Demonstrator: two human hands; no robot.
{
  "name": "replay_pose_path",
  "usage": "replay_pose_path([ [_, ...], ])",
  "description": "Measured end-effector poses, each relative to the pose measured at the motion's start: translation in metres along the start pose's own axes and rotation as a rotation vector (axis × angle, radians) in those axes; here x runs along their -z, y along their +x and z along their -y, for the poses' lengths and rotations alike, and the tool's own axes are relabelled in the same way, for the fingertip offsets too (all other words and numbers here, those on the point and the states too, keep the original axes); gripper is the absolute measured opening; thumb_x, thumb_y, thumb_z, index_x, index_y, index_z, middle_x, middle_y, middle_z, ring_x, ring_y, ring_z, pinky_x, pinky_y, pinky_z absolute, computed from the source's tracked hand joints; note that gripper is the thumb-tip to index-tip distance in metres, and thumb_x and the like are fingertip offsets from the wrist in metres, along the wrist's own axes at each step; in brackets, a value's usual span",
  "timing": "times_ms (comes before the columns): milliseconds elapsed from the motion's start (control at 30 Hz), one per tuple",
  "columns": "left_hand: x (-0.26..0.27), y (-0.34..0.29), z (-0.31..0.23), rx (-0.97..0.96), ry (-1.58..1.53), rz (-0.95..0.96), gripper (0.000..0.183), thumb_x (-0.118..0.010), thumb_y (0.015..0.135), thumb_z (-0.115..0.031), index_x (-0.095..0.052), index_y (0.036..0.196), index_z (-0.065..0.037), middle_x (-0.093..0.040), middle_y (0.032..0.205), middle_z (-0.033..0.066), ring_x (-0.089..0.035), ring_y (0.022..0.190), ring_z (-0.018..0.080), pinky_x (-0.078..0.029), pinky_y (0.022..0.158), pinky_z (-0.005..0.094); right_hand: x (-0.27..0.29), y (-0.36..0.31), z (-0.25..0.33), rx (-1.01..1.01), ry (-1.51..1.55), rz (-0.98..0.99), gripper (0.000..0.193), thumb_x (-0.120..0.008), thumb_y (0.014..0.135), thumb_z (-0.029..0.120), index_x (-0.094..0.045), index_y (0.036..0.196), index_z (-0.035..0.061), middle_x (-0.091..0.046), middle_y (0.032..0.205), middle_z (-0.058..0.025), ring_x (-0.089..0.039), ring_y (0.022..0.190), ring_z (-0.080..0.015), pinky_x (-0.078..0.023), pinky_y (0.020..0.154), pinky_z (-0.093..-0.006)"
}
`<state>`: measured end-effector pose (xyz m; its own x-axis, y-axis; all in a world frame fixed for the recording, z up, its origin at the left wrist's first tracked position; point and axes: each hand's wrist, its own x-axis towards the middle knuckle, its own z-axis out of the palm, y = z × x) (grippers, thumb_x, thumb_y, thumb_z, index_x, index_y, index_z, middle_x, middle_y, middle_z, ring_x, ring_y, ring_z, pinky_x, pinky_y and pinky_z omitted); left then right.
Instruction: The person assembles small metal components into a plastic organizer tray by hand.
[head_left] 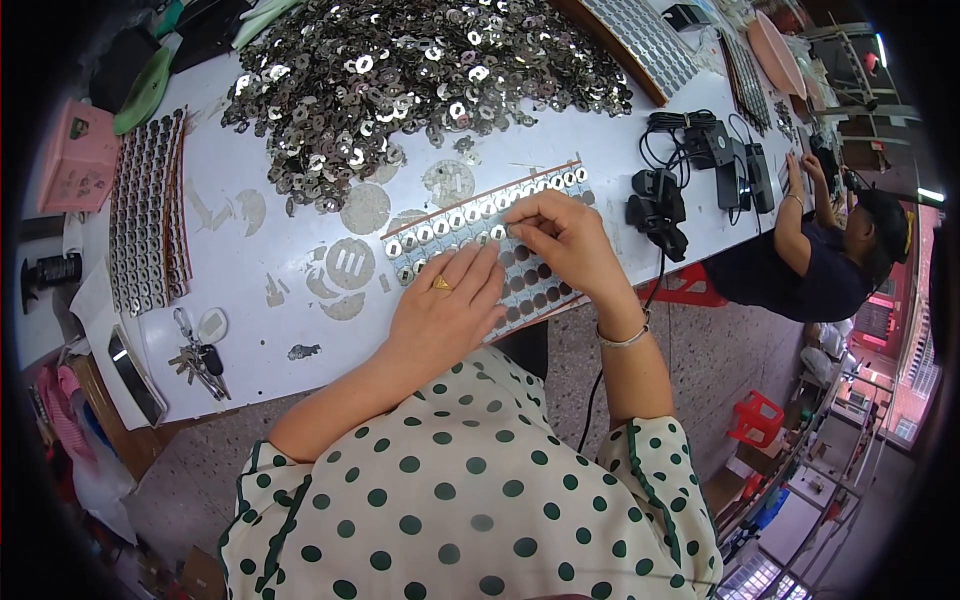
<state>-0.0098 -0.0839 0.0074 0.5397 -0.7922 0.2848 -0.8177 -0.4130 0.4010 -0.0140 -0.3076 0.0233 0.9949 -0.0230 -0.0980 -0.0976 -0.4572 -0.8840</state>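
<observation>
A flat board (512,318) with rows of round places lies slanted on the table before me. Its far rows carry shiny, ring-like metal pieces (440,228); the nearer rows on the right show plain dark discs (540,300). My left hand (445,305) rests flat over the board's left middle, fingers stretched, a gold ring on one. Just beyond its fingertips, my right hand (565,240) bends over the filled rows with thumb and forefinger pinched together. Whatever sits in that pinch is too small to make out. The left hand covers part of the lower rows.
A large heap of loose metal pieces (400,80) spreads across the table's far side. Filled strips (145,215) lie at left, near keys (205,365) and a phone (136,375). Black adapters and cables (715,150) lie at right. Another person (820,250) works farther right.
</observation>
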Motion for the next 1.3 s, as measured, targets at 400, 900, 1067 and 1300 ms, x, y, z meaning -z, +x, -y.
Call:
replay_pose_path([
  [400, -0.003, -0.003, 0.002, 0.025, -0.019, 0.011, 0.045, -0.072, 0.088, -0.031, -0.064, 0.124, -0.005, -0.057, 0.142, 0.0107, -0.052, 0.13, 0.0256, -0.04, 0.109, 0.0409, -0.003, -0.004, 0.002, -0.051, 0.033, -0.037, 0.015, -0.071, 0.089, -0.002, -0.071, 0.103, 0.0023, -0.069, 0.095, -0.0079, -0.068, 0.078, -0.017, -0.055, 0.068, -0.0292],
  [900, -0.003, -0.002, 0.003, -0.003, 0.002, -0.022, 0.045, -0.071, 0.086, -0.033, -0.064, 0.12, -0.004, -0.058, 0.138, 0.0105, -0.053, 0.129, 0.0237, -0.039, 0.11, 0.0379, -0.004, -0.006, 0.007, 0.038, -0.278, -0.043, 0.015, -0.078, 0.084, 0.0, -0.07, 0.097, 0.0004, -0.061, 0.091, -0.0066, -0.065, 0.073, -0.016, -0.052, 0.063, -0.0274],
  [1067, -0.002, -0.003, 0.004, 0.006, -0.03, 0.004, 0.043, -0.069, 0.09, -0.033, -0.064, 0.122, -0.006, -0.057, 0.141, 0.0099, -0.052, 0.13, 0.0251, -0.04, 0.108, 0.0403, 0.0, 0.028, 0.018, 0.281, -0.423, -0.077, 0.018, -0.074, 0.085, 0.0, -0.07, 0.102, 0.0012, -0.064, 0.089, -0.0115, -0.065, 0.077, -0.0247, -0.054, 0.067, -0.0338],
  [1300, 0.004, -0.007, 0.007, 0.017, -0.006, 0.033, 0.044, -0.07, 0.089, -0.033, -0.063, 0.123, -0.006, -0.056, 0.143, 0.0098, -0.05, 0.133, 0.0248, -0.039, 0.109, 0.0403, -0.027, 0.068, 0.012, 0.486, -0.764, -0.173, 0.026, -0.069, 0.085, 0.0, -0.067, 0.111, 0.0034, -0.068, 0.098, -0.012, -0.064, 0.095, -0.0293, -0.055, 0.079, -0.0375],
])
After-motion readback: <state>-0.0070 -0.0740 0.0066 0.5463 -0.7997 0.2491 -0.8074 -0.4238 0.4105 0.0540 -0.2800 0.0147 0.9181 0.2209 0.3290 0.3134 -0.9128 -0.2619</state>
